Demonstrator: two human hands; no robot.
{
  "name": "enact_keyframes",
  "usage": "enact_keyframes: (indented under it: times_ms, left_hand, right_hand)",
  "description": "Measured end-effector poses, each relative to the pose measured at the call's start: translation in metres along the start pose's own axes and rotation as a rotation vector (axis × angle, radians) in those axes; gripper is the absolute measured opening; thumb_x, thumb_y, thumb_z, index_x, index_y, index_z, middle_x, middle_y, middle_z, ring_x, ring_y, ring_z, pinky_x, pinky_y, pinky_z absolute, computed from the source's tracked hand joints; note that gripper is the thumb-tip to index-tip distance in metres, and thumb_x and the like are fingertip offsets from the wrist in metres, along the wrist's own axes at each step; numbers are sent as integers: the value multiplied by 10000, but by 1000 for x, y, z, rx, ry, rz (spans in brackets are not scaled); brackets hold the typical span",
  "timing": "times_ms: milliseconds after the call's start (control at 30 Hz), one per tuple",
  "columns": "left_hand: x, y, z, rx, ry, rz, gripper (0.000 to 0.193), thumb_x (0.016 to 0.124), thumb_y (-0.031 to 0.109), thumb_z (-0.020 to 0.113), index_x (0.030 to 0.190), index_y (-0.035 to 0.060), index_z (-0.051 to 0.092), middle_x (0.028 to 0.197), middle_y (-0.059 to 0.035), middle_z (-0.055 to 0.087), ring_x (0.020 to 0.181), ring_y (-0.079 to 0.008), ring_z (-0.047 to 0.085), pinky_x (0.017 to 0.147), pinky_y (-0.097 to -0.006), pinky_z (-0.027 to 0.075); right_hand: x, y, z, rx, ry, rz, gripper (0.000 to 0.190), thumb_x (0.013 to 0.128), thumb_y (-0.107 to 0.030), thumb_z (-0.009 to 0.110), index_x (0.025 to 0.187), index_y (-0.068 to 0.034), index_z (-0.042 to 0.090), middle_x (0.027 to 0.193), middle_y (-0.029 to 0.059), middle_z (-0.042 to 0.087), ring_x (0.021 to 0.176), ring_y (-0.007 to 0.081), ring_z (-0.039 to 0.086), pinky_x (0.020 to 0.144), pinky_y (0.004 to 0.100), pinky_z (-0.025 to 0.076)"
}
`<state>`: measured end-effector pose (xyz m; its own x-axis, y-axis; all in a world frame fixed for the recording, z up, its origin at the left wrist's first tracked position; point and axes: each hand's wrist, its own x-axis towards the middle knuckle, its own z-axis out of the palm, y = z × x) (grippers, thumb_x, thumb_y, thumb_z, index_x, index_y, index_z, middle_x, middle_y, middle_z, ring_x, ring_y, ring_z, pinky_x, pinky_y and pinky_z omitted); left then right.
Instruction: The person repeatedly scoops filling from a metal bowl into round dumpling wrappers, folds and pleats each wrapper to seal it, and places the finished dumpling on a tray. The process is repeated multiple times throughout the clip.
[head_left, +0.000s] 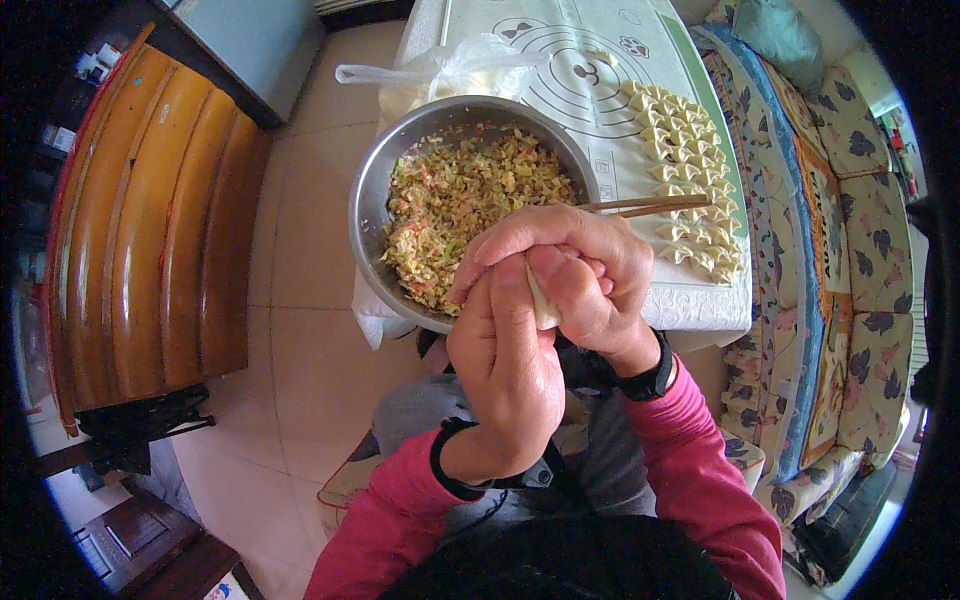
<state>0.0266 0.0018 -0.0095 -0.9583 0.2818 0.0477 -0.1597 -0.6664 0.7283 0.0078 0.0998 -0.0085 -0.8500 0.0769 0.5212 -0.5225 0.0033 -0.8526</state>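
Note:
My left hand (506, 341) and my right hand (600, 262) are pressed together over the near right rim of a steel bowl (365, 247). A dumpling (547, 311) of pale dough is squeezed between the thumbs; only its lower end shows, and the fingers cover the rest. Chopped filling (472, 180) with bits of vegetable fills much of the bowl. Wooden chopsticks (652, 204) stick out to the right from behind my right hand, and their other ends are hidden. Rows of folded dumplings (686, 165) lie on a printed pastry mat (555, 142) to the right.
A plastic bag (465, 67) with pale contents, perhaps wrappers, lies behind the bowl. One dumpling (604, 57) sits apart at the back of the mat. A patterned sofa (874, 232) stands right of the table, and a brown wooden cabinet (150, 225) stands across the tiled floor (315, 247).

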Motion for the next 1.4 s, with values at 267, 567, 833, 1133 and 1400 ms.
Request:
enact_keyframes:
  times_ms: [267,567,833,1133,1400]
  left_hand:
    - [0,-1,1,-6,22,-10,327,1025,239,401,1110,-48,534,1011,-140,619,894,-208,634,801,-329,545]
    - [2,-3,-4,40,53,-29,321,1022,228,408,1117,-52,533,1024,-139,609,923,-214,628,824,-330,538]
    - [15,-5,-4,-44,-30,-34,352,1015,277,432,1175,-27,507,1097,-128,588,985,-205,612,862,-333,521]
    - [57,8,-30,-210,104,-195,397,1028,345,373,1135,19,575,1217,-161,600,1136,-195,558,946,-337,438]
    - [56,11,-31,-64,-58,-262,441,1020,380,384,1164,1,556,1244,-188,584,1169,-223,540,986,-339,412]
  right_hand:
    - [0,1,3,15,40,-16,253,814,-22,417,888,3,658,760,109,693,686,197,688,636,298,549]
    - [0,3,1,-5,44,-11,265,812,-11,413,894,7,665,761,110,692,682,187,686,632,288,545]
    - [3,8,-7,11,-44,94,230,907,-95,470,1007,10,650,899,101,691,837,173,665,749,281,523]
    - [13,-15,-38,-517,7,268,189,879,-140,660,991,11,645,896,68,645,794,136,614,700,270,494]
    - [8,-6,-37,-692,-231,71,156,787,-114,719,852,14,657,714,99,590,626,175,561,585,310,447]
